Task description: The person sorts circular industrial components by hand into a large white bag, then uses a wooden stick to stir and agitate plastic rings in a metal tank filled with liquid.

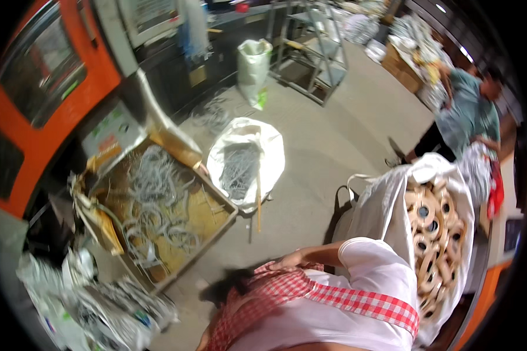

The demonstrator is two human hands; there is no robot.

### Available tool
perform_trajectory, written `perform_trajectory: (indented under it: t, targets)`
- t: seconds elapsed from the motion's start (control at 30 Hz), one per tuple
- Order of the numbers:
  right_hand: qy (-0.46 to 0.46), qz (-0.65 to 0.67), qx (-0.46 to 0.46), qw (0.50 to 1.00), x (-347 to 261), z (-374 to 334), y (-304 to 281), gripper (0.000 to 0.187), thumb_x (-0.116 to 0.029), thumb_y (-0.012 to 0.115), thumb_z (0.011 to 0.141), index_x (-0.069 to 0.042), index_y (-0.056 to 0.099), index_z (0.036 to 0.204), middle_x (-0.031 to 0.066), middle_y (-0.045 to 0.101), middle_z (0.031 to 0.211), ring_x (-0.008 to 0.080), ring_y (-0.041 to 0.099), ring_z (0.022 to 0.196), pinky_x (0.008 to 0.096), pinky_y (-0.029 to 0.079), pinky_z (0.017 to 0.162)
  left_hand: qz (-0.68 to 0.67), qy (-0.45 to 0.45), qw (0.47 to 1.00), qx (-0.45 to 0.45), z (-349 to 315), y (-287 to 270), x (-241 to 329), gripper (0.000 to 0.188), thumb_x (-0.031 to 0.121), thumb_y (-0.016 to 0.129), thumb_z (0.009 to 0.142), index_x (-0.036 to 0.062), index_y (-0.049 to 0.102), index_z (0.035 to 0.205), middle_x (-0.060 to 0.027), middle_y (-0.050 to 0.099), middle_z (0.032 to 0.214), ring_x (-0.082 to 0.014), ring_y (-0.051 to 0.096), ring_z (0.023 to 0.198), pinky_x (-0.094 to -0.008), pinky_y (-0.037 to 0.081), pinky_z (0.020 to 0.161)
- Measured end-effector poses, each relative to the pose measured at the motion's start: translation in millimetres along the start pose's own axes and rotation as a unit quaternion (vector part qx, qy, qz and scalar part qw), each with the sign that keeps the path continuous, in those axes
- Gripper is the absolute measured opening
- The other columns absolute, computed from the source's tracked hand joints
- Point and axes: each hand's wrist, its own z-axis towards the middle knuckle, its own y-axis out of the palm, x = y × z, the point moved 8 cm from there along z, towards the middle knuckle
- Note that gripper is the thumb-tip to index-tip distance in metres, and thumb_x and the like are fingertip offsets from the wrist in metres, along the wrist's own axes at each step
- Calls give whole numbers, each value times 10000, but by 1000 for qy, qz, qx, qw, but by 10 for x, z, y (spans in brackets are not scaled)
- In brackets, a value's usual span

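Observation:
My right hand (288,260) is at the edge of the red-and-white checked apron (281,289), over a white shirt. Its fingers look closed on the bunched cloth, though partly hidden. Of my left arm only a sliver of skin shows past the apron's lower-left side; the left hand's fingers are hidden. Close on my right stands a big white sack (377,205) filled with beige ring-shaped rolls (432,225). Ahead, an open white sack (275,143) holds grey stringy scrap (237,169), with a thin wooden stick (259,199) leaning at its rim.
A shallow bin (214,225) with grey coils (152,175) lies to the left, beside crumpled plastic bags (108,304). An orange machine (93,64) stands behind it. Farther off are a white bag (255,67) and a metal step stand (313,52). Another person (465,111) stands at right.

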Motion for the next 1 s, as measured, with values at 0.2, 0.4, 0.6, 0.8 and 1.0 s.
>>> perform_trajectory:
  t: [0.2,0.4,0.6,0.8,1.0]
  targets:
    - [66,128,65,987,-542,804,513,338,-350,576,803,-35,632,909,203,638,853,359,610,813,425,479,712,39,10,998,-49,850,-1153,-654,437,262,594,855,34,485,1211,-48,610,986,-193,578,800,-303,471,723]
    - [190,205,79,957,74,1531,797,321,-338,581,796,-36,639,888,201,640,828,359,614,794,425,483,696,27,-38,997,-55,1687,-1597,-1979,429,249,593,852,27,488,1204,-61,609,997,-198,583,812,-307,472,730]
    - [271,203,77,938,676,2172,1484,307,-327,583,792,-34,640,865,201,639,807,356,615,771,422,484,681,-2,-116,993,-36,2138,-1417,-3719,421,235,591,849,20,492,1197,-75,609,1008,-203,589,824,-311,474,738]
    - [287,186,79,936,1020,2901,2005,297,-316,583,789,-29,638,840,200,634,787,352,614,745,416,485,665,2,-223,975,-9,2095,-1200,-5259,414,222,590,845,13,495,1189,-89,608,1019,-208,594,836,-315,475,745]
    - [289,151,90,941,1248,3345,2160,287,-306,583,785,-25,637,815,199,630,768,348,614,718,411,486,649,-13,-315,949,20,1514,-1051,-6358,406,209,588,842,6,498,1182,-103,608,1030,-213,599,848,-319,476,752]
